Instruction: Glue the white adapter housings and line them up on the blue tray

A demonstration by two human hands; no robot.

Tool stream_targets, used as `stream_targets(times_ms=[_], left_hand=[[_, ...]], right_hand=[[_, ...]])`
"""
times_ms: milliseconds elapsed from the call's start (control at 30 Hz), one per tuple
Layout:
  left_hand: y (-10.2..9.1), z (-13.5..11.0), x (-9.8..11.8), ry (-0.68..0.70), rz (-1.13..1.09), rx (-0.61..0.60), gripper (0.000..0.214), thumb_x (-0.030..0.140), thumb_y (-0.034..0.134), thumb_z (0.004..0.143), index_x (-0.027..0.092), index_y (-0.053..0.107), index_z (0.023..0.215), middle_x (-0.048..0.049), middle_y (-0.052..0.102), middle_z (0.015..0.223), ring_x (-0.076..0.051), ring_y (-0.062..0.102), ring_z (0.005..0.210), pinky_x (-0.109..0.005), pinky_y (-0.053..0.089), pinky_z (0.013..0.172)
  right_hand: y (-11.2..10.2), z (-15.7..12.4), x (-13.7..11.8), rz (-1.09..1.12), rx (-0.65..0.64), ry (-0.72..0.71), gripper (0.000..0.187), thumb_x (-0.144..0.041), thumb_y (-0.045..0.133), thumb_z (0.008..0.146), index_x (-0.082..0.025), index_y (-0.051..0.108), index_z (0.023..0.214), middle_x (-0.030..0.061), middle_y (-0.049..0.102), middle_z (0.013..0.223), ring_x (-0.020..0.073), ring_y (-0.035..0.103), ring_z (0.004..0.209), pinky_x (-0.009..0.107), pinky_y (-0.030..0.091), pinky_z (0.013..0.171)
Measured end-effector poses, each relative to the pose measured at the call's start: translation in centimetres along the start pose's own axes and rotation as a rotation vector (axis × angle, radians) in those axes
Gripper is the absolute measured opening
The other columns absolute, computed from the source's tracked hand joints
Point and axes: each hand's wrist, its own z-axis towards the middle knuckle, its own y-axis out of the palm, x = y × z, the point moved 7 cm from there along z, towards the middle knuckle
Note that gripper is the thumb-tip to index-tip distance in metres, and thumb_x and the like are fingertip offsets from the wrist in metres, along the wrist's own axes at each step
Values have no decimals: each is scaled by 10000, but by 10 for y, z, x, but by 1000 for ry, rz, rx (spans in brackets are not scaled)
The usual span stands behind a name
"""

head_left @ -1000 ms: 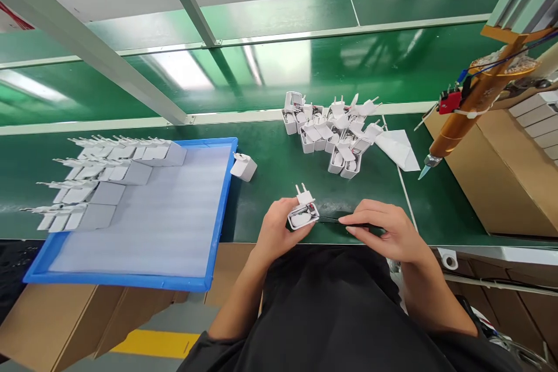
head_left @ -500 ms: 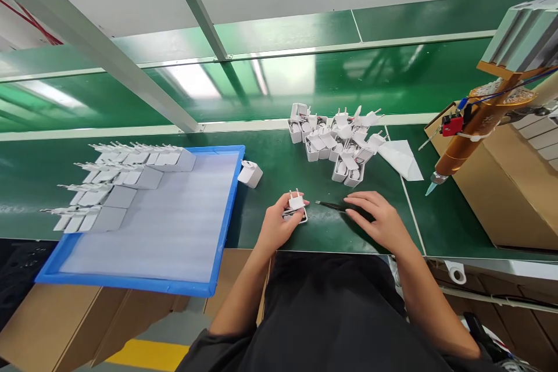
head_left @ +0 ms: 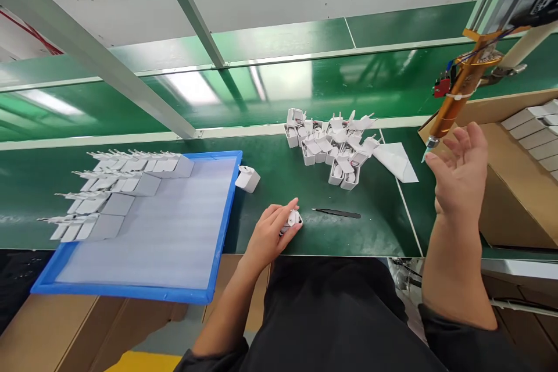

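Observation:
My left hand [head_left: 269, 232] is closed around a small white charger housing [head_left: 293, 220] near the bench's front edge; its fingers cover part of it. Raised at the right, my right hand [head_left: 462, 171] has its fingers apart and holds nothing that I can see. It is beside the blue-tipped nozzle of an orange dispenser [head_left: 449, 106], and I cannot tell whether they touch. Black tweezers [head_left: 337, 213] lie on the green bench between the two hands. Several open charger housings [head_left: 344, 148] with loose pronged covers cluster beyond them.
A blue tray [head_left: 220, 226] at the left carries rows of white chargers [head_left: 108, 226]. One white charger [head_left: 247, 179] stands by the tray's right edge. White paper [head_left: 399, 161] lies right of the cluster, and a cardboard box [head_left: 514, 186] holding white pieces is at the far right.
My right hand has left the tweezers and moved up and right to the dispenser. The pronged cover in my left hand no longer stands up in view; its fingers now reach over the housing.

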Motion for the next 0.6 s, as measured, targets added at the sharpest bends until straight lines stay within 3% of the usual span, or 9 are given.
stream_targets(times_ms=[133, 233, 433, 600], left_hand=[[5, -1, -1, 22, 2, 94, 278, 330, 583, 977, 224, 625, 1230, -84, 756, 1037, -200, 712, 907, -314, 591, 814], [10, -2, -5, 8, 45, 83, 237, 382, 576, 981, 214, 637, 1138, -85, 752, 1005, -199, 729, 901, -298, 588, 808], [13, -4, 0, -20, 308, 48, 335, 465, 505, 1015, 168, 581, 1149, -56, 716, 835, -193, 698, 709, -277, 523, 636], [15, -8, 9, -43, 407, 25, 313, 425, 467, 1035, 159, 587, 1149, -60, 709, 833, -205, 682, 721, -294, 478, 647]], right_hand=[[12, 29, 28, -31, -74, 91, 964, -294, 831, 742, -250, 323, 1560, 218, 412, 1554, 318, 432, 1441, 546, 365, 1134], [28, 45, 33, 46, -174, 87, 950, -269, 824, 743, -216, 330, 1553, 233, 451, 1523, 289, 474, 1413, 499, 385, 1128], [35, 50, 22, -9, -126, 4, 813, -267, 793, 777, -182, 414, 1491, 249, 572, 1365, 272, 629, 1213, 431, 515, 958], [40, 35, 2, 33, -110, -34, 588, -274, 792, 780, -160, 551, 1304, 225, 667, 1191, 234, 684, 1076, 349, 537, 874]])
